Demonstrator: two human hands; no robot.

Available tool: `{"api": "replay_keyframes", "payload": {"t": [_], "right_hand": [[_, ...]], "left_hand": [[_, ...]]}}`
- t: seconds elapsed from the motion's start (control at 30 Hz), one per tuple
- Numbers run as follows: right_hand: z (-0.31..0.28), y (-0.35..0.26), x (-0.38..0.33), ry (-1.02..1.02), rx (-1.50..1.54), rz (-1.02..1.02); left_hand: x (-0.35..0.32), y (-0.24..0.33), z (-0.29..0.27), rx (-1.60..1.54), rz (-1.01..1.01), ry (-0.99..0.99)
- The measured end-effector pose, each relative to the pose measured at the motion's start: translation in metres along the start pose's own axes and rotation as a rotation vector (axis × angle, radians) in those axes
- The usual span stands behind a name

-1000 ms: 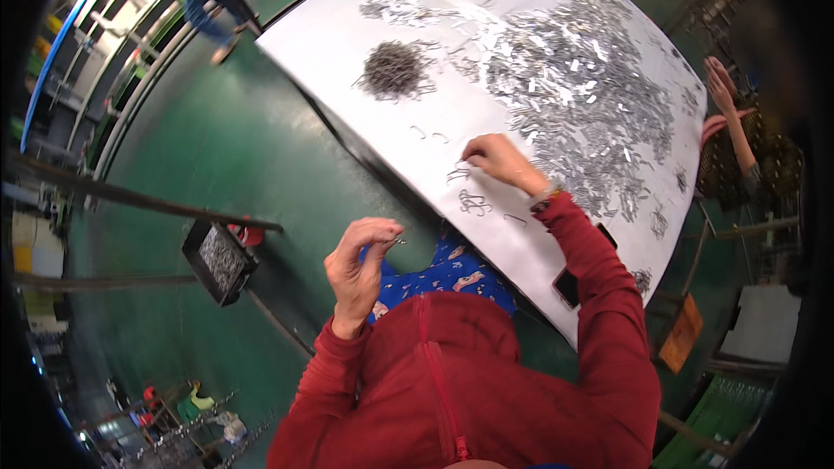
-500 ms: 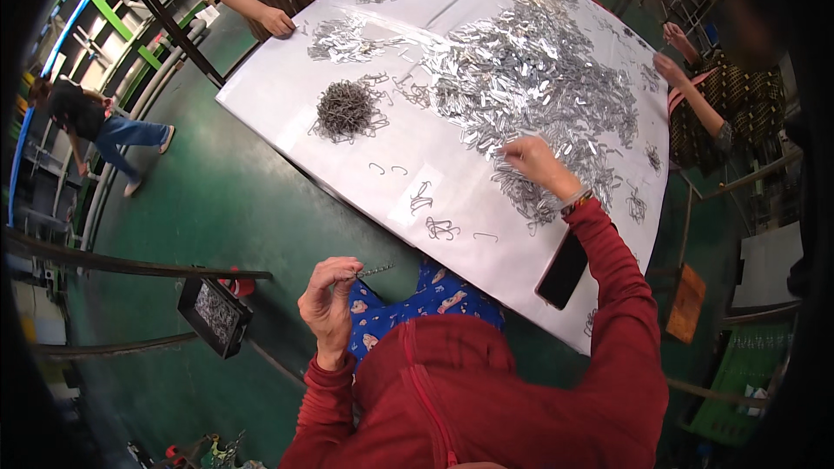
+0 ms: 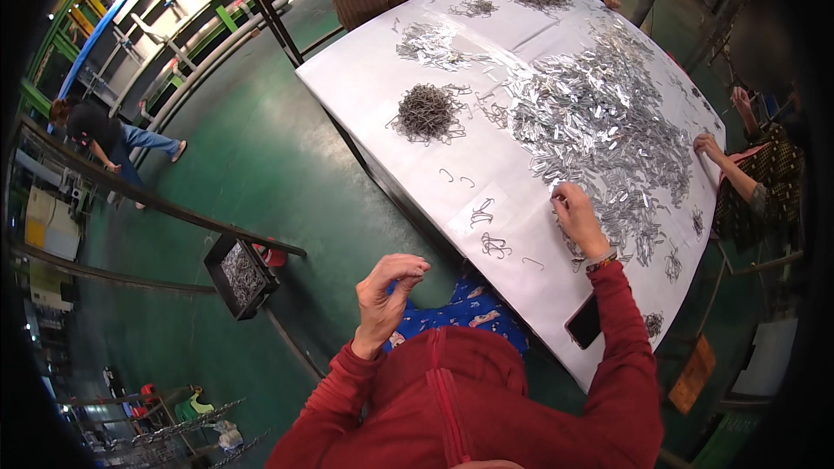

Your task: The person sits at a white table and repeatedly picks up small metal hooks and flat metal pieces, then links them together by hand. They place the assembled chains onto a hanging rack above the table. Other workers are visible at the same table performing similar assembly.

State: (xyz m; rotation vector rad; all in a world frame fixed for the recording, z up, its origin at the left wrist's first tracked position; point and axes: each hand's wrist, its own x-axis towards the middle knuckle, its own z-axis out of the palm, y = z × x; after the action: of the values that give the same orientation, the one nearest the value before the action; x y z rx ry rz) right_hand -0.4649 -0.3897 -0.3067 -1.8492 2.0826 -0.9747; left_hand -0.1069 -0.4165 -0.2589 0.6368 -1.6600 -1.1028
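My left hand is raised off the table in front of my body, its fingers bent and pressed together. Whatever they may pinch is hidden. Over on the table, my right hand pinches at the near-left edge of a wide heap of small shiny metal clips. Something tiny may be between its fingertips, too small to name. Left of it lie a few loose wire hooks. A tangled mound of dark wire hooks sits farther off on the white table top.
A black phone lies beside my right forearm. A black bin of metal pieces stands at left, by a metal rail. People stand around the table; a person's hand rests near its right edge. Another person bends at far left.
The whole view has shifted, so the table sits farther right. The thin metal piece that stuck out of my left fingers no longer shows. My right hand remains at the heap's edge.
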Motion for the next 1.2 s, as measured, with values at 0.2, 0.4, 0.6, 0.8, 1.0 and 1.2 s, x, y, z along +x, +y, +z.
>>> {"api": "replay_keyframes", "payload": {"t": [0.2, 0.4, 0.6, 0.8, 1.0, 1.2], "right_hand": [[0.041, -0.1, -0.01, -0.009, 1.073, 0.39], [0.053, -0.18, -0.024, -0.157, 1.284, 0.234], [0.039, -0.196, -0.029, -0.113, 1.115, 0.257], [0.045, -0.195, -0.036, -0.039, 1.122, 0.258], [0.062, -0.19, -0.036, -0.084, 1.219, 0.302], [0.069, -0.181, -0.04, -0.181, 1.239, 0.259]], "left_hand": [[-0.003, -0.009, 0.006, 0.058, -0.081, 0.029], [-0.002, -0.006, 0.01, 0.079, -0.23, -0.08], [0.007, -0.004, 0.014, 0.163, -0.148, -0.108], [0.006, -0.011, 0.015, 0.221, -0.158, -0.094], [-0.011, -0.03, 0.015, 0.124, -0.208, -0.041], [0.024, -0.044, 0.001, 0.151, -0.364, 0.148]]}}
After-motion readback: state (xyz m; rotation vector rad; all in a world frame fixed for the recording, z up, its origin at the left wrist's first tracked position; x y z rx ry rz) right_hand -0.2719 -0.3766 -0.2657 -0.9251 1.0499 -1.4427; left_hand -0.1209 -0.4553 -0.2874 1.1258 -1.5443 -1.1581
